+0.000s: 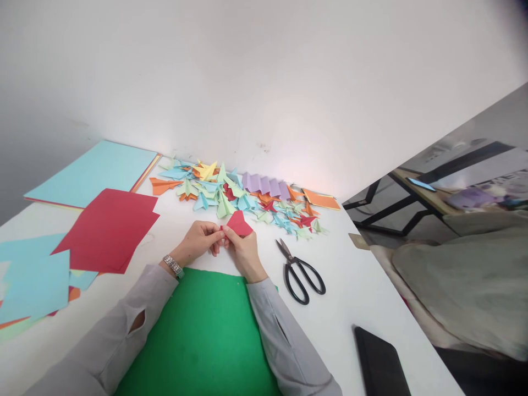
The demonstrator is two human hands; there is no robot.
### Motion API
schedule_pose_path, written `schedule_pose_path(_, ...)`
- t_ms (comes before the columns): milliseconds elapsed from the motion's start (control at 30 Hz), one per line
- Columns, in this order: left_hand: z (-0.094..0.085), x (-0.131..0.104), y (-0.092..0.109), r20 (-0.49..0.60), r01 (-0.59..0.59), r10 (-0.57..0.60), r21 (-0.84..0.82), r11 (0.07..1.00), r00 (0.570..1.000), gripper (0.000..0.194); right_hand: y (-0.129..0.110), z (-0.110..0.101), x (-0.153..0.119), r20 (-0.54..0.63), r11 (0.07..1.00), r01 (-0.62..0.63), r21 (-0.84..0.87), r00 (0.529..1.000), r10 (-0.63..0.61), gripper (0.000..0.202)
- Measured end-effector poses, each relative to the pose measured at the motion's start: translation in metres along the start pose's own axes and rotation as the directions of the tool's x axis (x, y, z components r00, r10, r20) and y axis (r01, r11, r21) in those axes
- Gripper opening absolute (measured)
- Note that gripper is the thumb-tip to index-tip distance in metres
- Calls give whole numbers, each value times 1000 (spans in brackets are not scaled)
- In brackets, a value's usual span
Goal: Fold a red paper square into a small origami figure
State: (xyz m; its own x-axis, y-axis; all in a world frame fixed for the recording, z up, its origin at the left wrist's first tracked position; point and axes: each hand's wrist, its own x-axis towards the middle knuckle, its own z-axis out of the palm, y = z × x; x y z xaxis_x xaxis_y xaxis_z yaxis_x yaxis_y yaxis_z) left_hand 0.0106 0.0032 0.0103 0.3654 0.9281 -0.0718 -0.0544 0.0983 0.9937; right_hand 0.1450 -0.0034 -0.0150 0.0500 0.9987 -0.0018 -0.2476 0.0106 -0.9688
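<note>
Because the piece is so small, I see both hands brought together on it through my head view. The left hand (202, 239) pinches the narrow end of the red folded paper (240, 224) between thumb and fingertips, and the right hand (244, 248) clamps it from the other side, thumb on top; I judge that this double grip steadies the paper and presses its creases. The wider part points up and away from me, clear of the fingers, just beyond the far edge of the green mat (206, 330) and above the white table (338, 250). Both forearms lie over the mat's sides, probably so that the wrists have support.

Just beyond the hands, a heap of folded paper planes (223, 190) spreads along the wall, where I suppose it leaves the near space free. A pleated purple paper row (266, 185) stands among them, and orange paper (322, 199) lies at the heap's right end.

To my left, red sheets (109, 231) overlap a large blue-topped stack (94, 170), with light blue sheets (37, 280) nearer me, seemingly sorted by size within left-hand reach. The scissors (291, 258) rest to the right, apart from the right hand, handles towards me, which I think suits an easy pick-up. A black flat device (381, 360) lies nearer the table's right edge.
</note>
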Motion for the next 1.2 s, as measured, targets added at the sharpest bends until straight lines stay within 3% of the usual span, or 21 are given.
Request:
schedule_pose_path(100, 1, 0, 0, 12, -7, 6, 17, 1000, 1000, 36, 1, 1, -2, -15, 999, 34, 6, 999, -34, 38)
schedule_pose_path(400, 1, 0, -1, 30, 8, -9, 24, 1000, 999, 38, -3, 6, -3, -112, 996, -9, 87, 993, 19, 38)
schedule_pose_path(667, 2, -1, 1, 31, -4, 3, 32, 999, 1000, 39, 0, 6, -3, -122, 993, 7, 121, 992, 8, 40)
schedule_pose_path(867, 1, -1, 0, 42, -3, 1, 40, 999, 999, 38, 1, 5, -1, -197, 986, -54, 157, 977, 84, 44)
schedule_pose_path(1100, 0, 0, -2, 55, -4, 2, 37, 999, 998, 37, -4, 6, 1, -187, 958, -95, 271, 971, 149, 42)
schedule_pose_path(1200, 0, 0, -2, 31, -4, 3, 30, 1000, 1000, 36, -3, 4, 2, -124, 960, -88, 266, 984, 124, 46)
